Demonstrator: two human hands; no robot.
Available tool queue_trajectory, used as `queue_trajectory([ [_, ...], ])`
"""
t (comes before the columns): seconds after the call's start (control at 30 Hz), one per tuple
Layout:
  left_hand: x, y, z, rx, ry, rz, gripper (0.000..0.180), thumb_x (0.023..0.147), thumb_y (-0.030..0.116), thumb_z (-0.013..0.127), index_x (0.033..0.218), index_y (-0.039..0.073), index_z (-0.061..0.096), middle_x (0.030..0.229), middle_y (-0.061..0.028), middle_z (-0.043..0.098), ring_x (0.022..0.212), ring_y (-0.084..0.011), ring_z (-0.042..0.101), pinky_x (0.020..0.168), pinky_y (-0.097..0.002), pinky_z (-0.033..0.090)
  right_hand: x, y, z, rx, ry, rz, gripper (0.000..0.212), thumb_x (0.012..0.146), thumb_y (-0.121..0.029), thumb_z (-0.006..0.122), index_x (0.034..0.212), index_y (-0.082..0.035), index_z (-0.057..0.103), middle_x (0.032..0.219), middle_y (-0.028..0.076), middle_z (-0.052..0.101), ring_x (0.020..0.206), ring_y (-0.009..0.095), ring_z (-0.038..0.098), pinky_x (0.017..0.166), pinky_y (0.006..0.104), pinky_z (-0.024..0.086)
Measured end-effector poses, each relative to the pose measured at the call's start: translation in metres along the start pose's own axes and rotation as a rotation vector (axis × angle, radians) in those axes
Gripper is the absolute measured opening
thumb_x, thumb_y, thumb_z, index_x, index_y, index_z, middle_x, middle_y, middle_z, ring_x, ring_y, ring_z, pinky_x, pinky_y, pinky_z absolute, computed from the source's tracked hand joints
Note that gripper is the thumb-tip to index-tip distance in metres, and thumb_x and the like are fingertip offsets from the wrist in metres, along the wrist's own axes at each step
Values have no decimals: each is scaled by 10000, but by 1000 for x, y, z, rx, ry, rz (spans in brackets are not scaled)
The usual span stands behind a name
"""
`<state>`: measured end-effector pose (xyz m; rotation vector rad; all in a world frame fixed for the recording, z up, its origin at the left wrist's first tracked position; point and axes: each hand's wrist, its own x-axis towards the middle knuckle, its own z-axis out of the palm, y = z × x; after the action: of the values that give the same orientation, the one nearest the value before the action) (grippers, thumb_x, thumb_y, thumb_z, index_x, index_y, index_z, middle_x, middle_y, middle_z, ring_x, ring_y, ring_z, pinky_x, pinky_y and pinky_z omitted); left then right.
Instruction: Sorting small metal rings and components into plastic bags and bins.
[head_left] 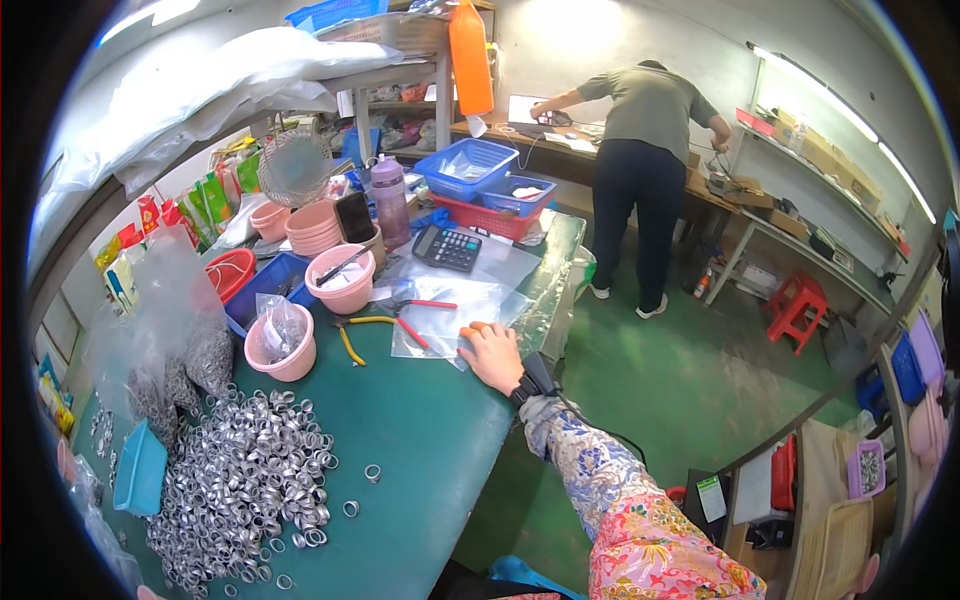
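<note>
My right hand [492,357] rests palm down on the edge of some clear plastic bags [440,318] on the green table. Its fingers are spread, with orange covering on some tips, and nothing shows in its grasp. A dark band circles the wrist. Left of the hand lie pliers with red handles [413,334] and pliers with yellow handles [352,344]. A black calculator [447,248] sits beyond the bags. At the near left is a heap of small silver metal rings [245,470], with a turquoise scoop-like tray [140,475] against it. My left hand is out of view.
Pink tubs [280,350], clear bags of metal pieces [208,355], a purple bottle [388,200] and blue baskets [465,165] stand along the table's left and back. A person [655,150] bends over a far bench. A red stool [797,308] is on the floor.
</note>
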<state>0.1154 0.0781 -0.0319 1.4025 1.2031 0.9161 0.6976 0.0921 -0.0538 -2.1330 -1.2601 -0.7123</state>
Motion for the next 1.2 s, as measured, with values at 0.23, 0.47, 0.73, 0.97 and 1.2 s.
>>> queue_trajectory([
  [0.23,1,6,4,56,46,16,276,966,118,550,1218,13,592,923,-13,646,669,-36,489,552,-166,378,52,46,-23,-3,-40,155,305,805,-312,693,1055,-138,669,988,100,656,948,303,585,843,421,462],
  [0.47,-10,20,11,79,97,-72,282,969,147,530,1206,17,608,906,-8,649,662,-40,484,556,-178,381,170,140,6,-180,58,275,467,852,-255,630,1274,-91,515,1088,257,576,980,415,584,888,468,464],
  [0.73,1,38,21,177,125,72,291,945,123,509,1188,8,620,920,-39,654,741,-105,540,674,-243,444,230,241,95,-447,152,422,387,859,-113,526,1232,-186,602,1022,216,657,1027,438,572,994,499,396],
  [0.97,0,43,21,218,83,-27,290,937,126,503,1165,-10,621,964,-89,667,819,-149,585,735,-281,461,227,213,49,-454,148,195,140,854,-191,608,964,-105,604,780,171,663,728,381,640,678,497,485],
  [1.2,0,47,20,99,111,-117,260,933,114,547,1151,1,632,973,-135,651,829,-226,594,757,-343,473,176,52,-83,687,250,325,250,978,-246,541,1085,-26,595,858,71,687,687,102,620,583,256,452],
])
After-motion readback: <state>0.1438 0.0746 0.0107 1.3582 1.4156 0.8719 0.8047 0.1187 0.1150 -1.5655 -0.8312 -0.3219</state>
